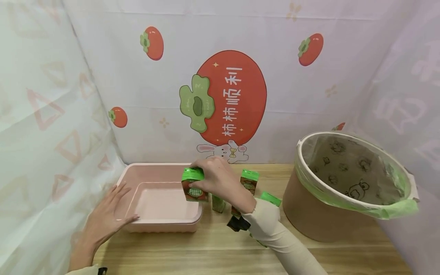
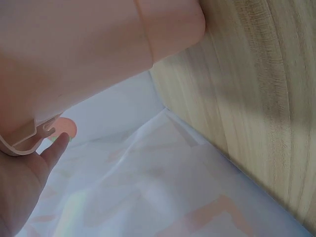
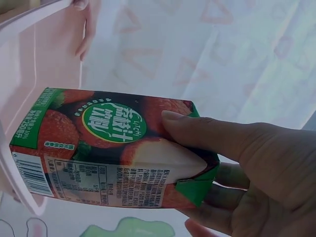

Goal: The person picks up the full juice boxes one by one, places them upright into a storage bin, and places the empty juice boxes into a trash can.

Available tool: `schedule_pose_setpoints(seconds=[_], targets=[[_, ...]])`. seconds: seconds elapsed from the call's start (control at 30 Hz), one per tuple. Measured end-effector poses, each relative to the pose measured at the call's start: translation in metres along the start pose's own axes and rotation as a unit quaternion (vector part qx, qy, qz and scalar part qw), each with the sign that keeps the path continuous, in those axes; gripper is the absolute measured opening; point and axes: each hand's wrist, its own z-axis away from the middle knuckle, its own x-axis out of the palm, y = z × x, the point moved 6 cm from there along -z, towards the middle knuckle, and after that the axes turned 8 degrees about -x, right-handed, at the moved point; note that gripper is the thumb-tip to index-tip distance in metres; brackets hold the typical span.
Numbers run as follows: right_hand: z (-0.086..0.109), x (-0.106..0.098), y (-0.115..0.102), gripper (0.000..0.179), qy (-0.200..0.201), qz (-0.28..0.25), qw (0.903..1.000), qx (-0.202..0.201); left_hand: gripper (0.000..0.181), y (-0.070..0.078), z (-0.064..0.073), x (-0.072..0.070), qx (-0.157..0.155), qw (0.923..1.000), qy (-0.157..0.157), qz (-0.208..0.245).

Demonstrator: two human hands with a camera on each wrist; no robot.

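Observation:
My right hand [image 1: 216, 177] grips a litchi juice carton [image 3: 113, 148] with a green top, thumb on one face and fingers behind it. In the head view the carton is over the right rim of a pink plastic basin [image 1: 158, 221]. My left hand [image 1: 104, 215] rests at the basin's left rim with fingers spread and thumb along the front edge. The left wrist view shows the basin's outer wall [image 2: 89, 54] and part of that hand. More juice cartons [image 1: 249, 179] stand on the table behind my right forearm, partly hidden by it.
A brown bin [image 1: 319, 214] lined with a green-edged bag stands on the right. A small black item [image 1: 238, 223] lies near my right wrist. The wooden table [image 1: 192, 252] is bounded by a printed cloth backdrop [image 1: 285, 114] and cloth sides.

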Motion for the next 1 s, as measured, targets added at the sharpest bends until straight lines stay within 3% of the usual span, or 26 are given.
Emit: schedule_pose_setpoints(seconds=[0.33, 0.53, 1.0], targets=[[-0.021, 0.037, 0.002, 0.032, 0.007, -0.006, 0.9999, -0.014, 0.088, -0.003, -0.001, 0.004, -0.014, 0.9998, -0.017, 0.003], [-0.022, 0.067, 0.003, 0.030, -0.018, 0.009, 0.9994, -0.028, 0.088, -0.004, 0.000, 0.004, -0.016, 0.9997, -0.018, -0.002], [-0.013, 0.121, 0.019, 0.031, -0.089, 0.033, 0.9942, 0.049, 0.087, 0.000, -0.001, -0.001, -0.014, 0.9997, -0.020, -0.005]])
